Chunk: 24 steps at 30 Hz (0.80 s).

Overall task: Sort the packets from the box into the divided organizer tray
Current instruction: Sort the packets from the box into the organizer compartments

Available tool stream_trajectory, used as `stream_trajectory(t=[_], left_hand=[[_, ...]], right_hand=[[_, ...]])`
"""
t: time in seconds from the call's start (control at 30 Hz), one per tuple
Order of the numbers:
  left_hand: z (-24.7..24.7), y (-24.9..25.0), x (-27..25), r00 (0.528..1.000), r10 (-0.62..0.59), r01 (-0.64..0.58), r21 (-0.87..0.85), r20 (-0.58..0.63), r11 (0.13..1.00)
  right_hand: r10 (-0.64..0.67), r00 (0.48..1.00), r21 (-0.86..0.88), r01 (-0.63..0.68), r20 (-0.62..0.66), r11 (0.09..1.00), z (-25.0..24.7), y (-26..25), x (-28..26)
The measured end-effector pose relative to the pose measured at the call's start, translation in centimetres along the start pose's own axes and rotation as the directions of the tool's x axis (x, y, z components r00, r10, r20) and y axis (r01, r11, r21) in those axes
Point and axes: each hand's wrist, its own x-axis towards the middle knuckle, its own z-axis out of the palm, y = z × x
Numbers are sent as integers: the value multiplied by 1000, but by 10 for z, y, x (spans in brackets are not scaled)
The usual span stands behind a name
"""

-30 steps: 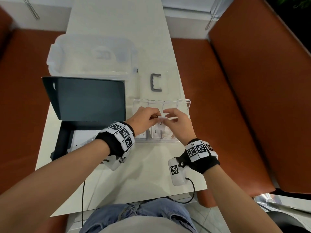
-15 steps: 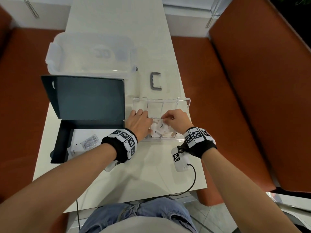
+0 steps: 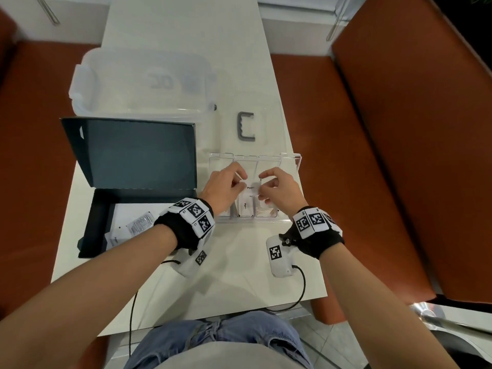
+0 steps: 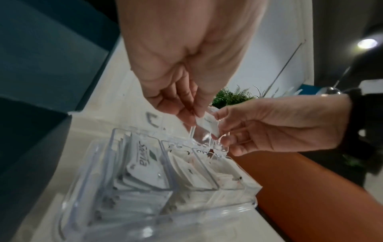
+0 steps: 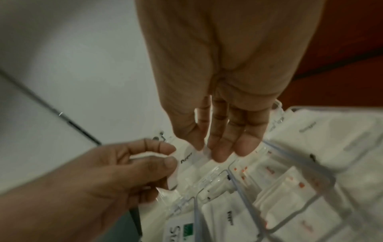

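Note:
A clear divided organizer tray [image 3: 292, 159] lies on the white table, its three near compartments holding white packets [image 4: 145, 161]. Both hands hover over its middle. My left hand [image 3: 241, 182] and right hand [image 3: 262, 188] pinch one small white packet [image 3: 251, 187] by opposite ends; it is printed "Pepper". In the left wrist view the left hand [image 4: 192, 113] grips the packet [image 4: 208, 124] from above, and the right hand [image 4: 219, 126] holds its far end. The open dark box [image 3: 98, 222] at left holds a few more packets [image 3: 139, 225].
A large clear storage bin [image 3: 143, 81] stands behind the box's raised lid [image 3: 133, 153]. A grey handle piece [image 3: 246, 126] lies behind the tray. Brown bench seats [image 3: 372, 182] flank the table. Wrist camera cables trail over the near table edge.
Half a second ago both hands were lower, at the tray's near compartments. They have since risen and moved farther over the tray, with a packet stretched between them.

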Motion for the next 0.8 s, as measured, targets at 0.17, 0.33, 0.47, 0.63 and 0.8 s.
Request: stream_trajectory(t=[0.17, 0.33, 0.47, 0.63, 0.8], left_hand=[[-4, 5, 9, 984, 110, -123, 86, 143, 989], [-2, 2, 11, 995, -90, 94, -110, 42, 989], [-1, -1, 14, 985, -138, 138, 3, 107, 990], [8, -5, 17, 973, -186, 156, 201, 139, 967], [15, -3, 13, 979, -174, 126, 361, 102, 924]], right_hand=[[-150, 987, -238, 159, 56, 958, 0, -4, 0], [-3, 1000, 29, 3, -4, 1000, 2, 1, -3], [2, 999, -66, 1, 41, 998, 4, 7, -5], [-53, 998, -287, 64, 46, 956, 9, 10, -4], [-179, 968, -486, 242, 173, 840, 21, 12, -7]])
